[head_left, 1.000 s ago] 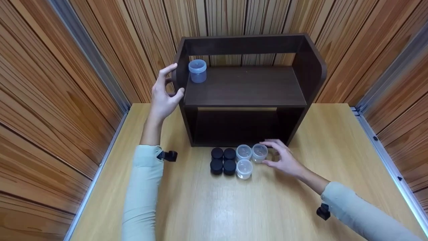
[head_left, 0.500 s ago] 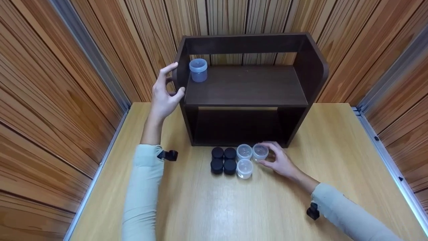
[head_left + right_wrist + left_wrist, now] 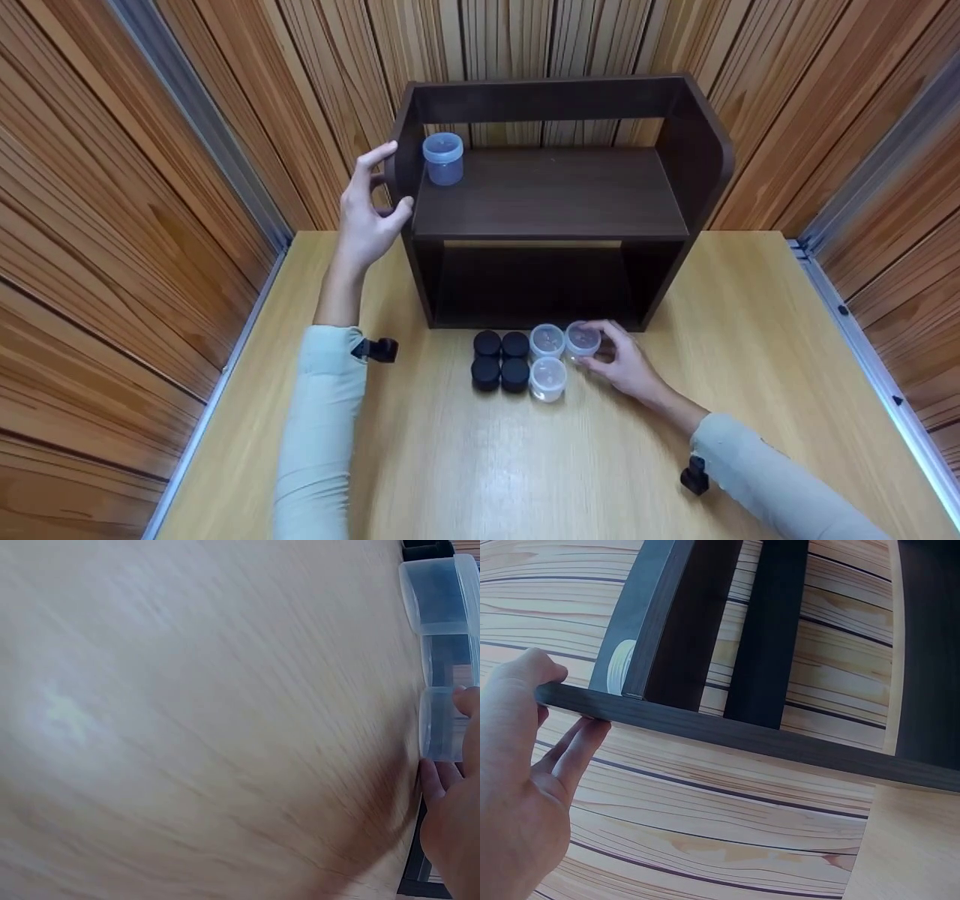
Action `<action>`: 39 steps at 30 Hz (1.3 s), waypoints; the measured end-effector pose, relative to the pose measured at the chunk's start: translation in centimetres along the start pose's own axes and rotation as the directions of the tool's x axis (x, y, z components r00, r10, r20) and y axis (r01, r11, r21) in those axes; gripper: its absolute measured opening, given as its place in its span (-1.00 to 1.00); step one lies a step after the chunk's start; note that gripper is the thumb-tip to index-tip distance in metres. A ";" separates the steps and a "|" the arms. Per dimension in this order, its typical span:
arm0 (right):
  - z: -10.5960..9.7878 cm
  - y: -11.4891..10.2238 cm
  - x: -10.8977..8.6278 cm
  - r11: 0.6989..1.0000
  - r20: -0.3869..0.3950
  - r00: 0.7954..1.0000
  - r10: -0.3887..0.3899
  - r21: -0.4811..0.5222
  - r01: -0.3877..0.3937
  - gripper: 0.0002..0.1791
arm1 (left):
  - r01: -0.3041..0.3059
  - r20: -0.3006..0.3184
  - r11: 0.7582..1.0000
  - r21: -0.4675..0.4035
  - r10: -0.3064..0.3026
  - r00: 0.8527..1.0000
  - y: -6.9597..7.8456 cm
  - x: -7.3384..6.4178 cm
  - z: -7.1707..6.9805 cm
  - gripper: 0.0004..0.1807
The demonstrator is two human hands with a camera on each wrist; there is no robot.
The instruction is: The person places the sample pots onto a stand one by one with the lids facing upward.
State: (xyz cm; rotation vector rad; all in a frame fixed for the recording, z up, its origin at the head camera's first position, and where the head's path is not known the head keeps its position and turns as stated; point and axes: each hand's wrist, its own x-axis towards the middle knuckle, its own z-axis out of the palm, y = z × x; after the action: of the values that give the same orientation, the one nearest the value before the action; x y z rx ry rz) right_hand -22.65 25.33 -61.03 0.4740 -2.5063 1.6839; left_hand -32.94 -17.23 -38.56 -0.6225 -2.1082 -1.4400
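Note:
My left hand (image 3: 366, 225) grips the left side panel of a dark brown two-tier shelf (image 3: 551, 195). In the left wrist view, the thumb and fingers lie on opposite faces of that panel (image 3: 727, 736). My right hand (image 3: 634, 371) holds a clear plastic jar (image 3: 581, 343) between thumb and fingers, at the right end of a group in front of the shelf. In the right wrist view, this jar (image 3: 435, 727) stands at the table surface beside other clear jars (image 3: 435, 596). A bluish lidded jar (image 3: 444, 161) stands on the upper tier, at the left.
Several black-topped jars (image 3: 501, 360) sit tightly grouped left of two clear jars (image 3: 548, 377) on the light wood table (image 3: 480, 465). Wood-plank walls (image 3: 510, 37) enclose the table behind and at both sides, with metal rails (image 3: 862, 337) along the edges.
My right hand has moved a little left and its fingers have come in round the rightmost clear jar. The left hand keeps its place on the shelf panel.

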 end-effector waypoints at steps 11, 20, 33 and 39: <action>0.0 0.0 0.0 1.000 0.001 1.000 0.007 0.000 -0.007 -0.43 | -0.008 0.002 1.000 0.013 0.008 1.000 0.0 0.0 0.1 -0.26; -0.6 -0.5 0.1 1.000 0.050 0.999 -0.007 -0.015 0.007 -0.42 | -0.013 -0.002 1.000 0.010 0.013 1.000 -0.1 0.0 0.1 -0.26; -3.9 -3.1 0.8 0.993 0.246 0.969 0.014 -0.119 0.016 -0.44 | -0.016 -0.003 1.000 0.025 0.016 1.000 0.0 -0.1 0.0 -0.27; -5.7 -5.0 1.4 0.991 0.345 0.938 -0.005 -0.127 0.052 -0.46 | -0.016 -0.006 1.000 0.021 0.016 1.000 0.0 0.0 0.0 -0.26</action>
State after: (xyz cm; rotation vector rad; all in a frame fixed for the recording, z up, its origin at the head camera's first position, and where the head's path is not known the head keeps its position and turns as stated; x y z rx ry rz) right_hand -23.07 28.48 -54.03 0.8546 -2.8108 1.5199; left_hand -32.91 -17.19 -38.54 -0.6255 -2.1063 -1.4074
